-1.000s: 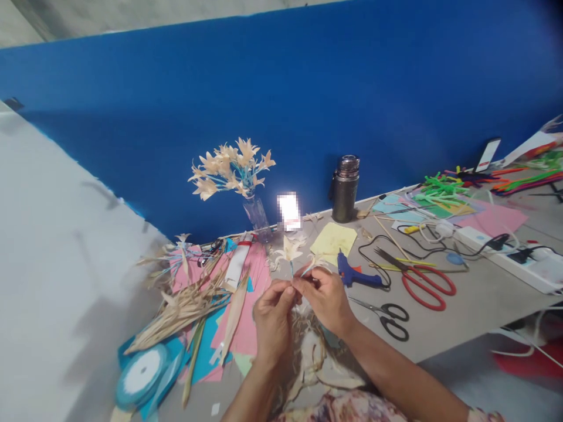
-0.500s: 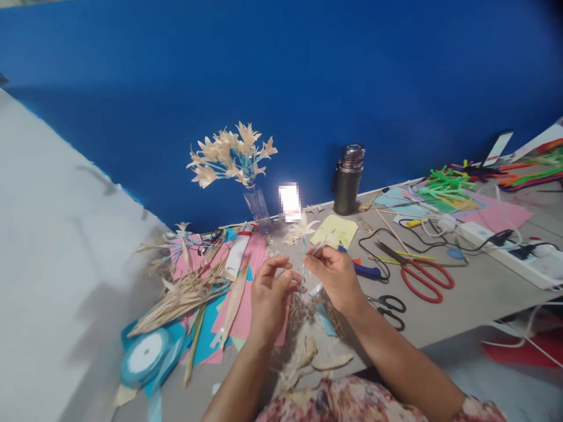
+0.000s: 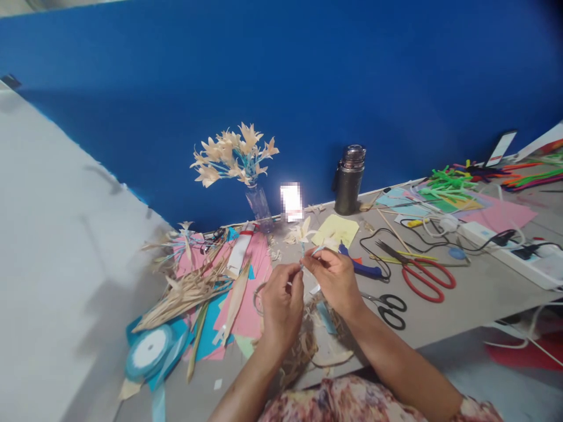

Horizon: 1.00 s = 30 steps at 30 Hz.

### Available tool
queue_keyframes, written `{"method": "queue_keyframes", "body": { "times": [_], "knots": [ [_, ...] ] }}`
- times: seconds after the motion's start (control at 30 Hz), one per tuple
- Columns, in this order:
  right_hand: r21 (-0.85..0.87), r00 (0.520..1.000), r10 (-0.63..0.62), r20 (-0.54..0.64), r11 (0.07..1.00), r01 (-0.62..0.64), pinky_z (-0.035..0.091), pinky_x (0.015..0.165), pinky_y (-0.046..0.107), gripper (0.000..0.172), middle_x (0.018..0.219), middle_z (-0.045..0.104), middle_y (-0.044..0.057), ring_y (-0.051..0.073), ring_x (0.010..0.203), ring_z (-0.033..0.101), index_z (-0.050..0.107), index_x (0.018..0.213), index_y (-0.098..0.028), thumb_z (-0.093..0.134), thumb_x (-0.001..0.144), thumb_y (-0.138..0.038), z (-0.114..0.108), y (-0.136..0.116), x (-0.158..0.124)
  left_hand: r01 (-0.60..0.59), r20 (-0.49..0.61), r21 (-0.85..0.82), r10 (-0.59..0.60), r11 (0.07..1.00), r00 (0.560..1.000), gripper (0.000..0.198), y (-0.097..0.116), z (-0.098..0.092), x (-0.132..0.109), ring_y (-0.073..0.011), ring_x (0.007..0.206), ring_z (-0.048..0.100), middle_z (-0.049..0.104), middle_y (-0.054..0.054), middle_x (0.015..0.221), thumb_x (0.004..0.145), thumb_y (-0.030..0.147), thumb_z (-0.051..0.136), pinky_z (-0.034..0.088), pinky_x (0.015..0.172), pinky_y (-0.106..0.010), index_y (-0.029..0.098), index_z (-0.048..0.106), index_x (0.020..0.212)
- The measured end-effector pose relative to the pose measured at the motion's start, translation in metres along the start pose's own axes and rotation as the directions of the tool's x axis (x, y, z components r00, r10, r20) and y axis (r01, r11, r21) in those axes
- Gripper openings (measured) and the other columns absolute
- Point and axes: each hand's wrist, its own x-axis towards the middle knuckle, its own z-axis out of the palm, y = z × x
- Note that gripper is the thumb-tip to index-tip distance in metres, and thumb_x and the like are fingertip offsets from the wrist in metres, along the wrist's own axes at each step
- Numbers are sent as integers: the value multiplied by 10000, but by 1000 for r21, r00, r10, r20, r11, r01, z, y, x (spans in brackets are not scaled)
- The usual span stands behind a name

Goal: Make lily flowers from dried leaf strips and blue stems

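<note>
A pale handmade flower (image 3: 303, 232) with a blue-wrapped stem stands upright between my hands. My left hand (image 3: 284, 302) pinches low on this stem, thumb and forefinger together. My right hand (image 3: 335, 280) closes its fingertips on the stem just above and to the right, close against the left fingertips. A second pale flower (image 3: 328, 241) pokes up behind the right fingers, its blue stem running into that grip. Fingers hide where the stems meet. Below my hands lie dry husk scraps (image 3: 303, 351) and a small blue strip (image 3: 326, 318).
A glass vase (image 3: 258, 206) of similar flowers and a dark thermos (image 3: 349, 181) stand by the blue wall. Red-handled scissors (image 3: 424, 275), black-handled scissors (image 3: 389, 310) and a blue glue gun (image 3: 363, 266) lie right. Left are dried husks (image 3: 185, 293) and a ribbon roll (image 3: 149, 351).
My left hand has moved up and right, its loosely spread fingers closing on the stem beside my right hand. My right hand keeps its grip. The view has shifted slightly.
</note>
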Motion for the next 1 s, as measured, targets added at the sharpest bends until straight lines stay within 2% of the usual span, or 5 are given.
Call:
{"method": "queue_keyframes", "body": {
  "times": [0.23,0.53,0.67,0.8,1.0],
  "knots": [
    [408,929,262,262,842,-353,452,461,253,304,581,631,-16,128,462,548,657,710,-190,800,727,-458,-1,0,-2,765,767,-444,-244,466,594,350,4,-14,17,-15,446,165,425,70,597,667,380,832,147,415,-169,137,605,775],
    [183,989,148,-21,973,-142,488,628,248,228,755,695,24,141,667,613,694,683,-173,758,782,-368,3,0,-3,-11,26,-149,15,989,1000,98,2,2,0,-122,687,541,627,-6,753,805,242,748,427,633,-236,179,675,824],
    [179,991,134,-7,975,-131,494,639,248,241,771,692,25,139,676,607,698,699,-170,743,795,-386,3,-4,-7,-172,-20,-56,171,984,985,61,1,0,-5,-122,658,550,640,-15,756,857,249,705,427,603,-242,188,706,846],
    [312,985,167,53,934,-175,511,587,226,254,709,672,1,119,612,606,682,740,-178,766,796,-411,3,-8,-9,168,117,-431,-129,887,985,187,2,0,-5,-100,567,528,632,-29,748,867,336,702,420,508,-218,165,698,790],
    [410,912,307,273,821,-399,422,349,199,357,531,595,-46,91,356,506,637,762,-186,795,755,-506,-1,-7,-7,799,757,-593,-272,96,595,310,4,6,0,-33,445,360,503,15,648,807,405,740,265,350,-119,131,611,740]
  ]
}}
